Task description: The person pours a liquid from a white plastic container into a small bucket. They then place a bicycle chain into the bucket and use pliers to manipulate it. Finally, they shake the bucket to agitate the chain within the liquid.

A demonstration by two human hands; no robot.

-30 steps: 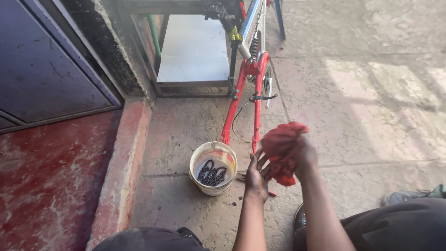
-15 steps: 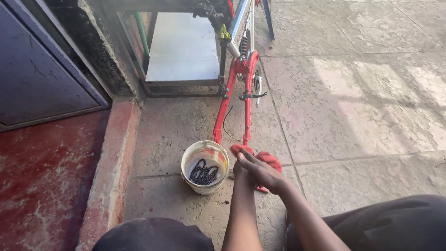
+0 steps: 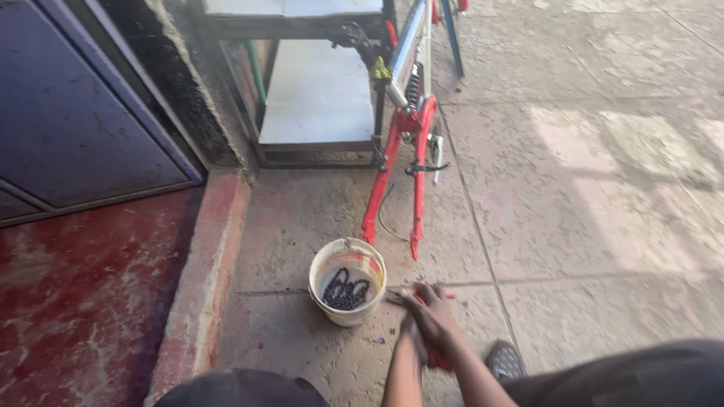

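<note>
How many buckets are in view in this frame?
1. A small white bucket stands on the concrete floor, just below the red bicycle fork and left of the person's hands; a dark chain lies inside it. No other shows.

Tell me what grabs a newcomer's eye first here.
The red bicycle frame stands on its rear fork ends on the pavement at centre. Just below it sits a pale bucket holding a dark bicycle chain. Beside the bucket, both hands press together over a red rag.
</note>
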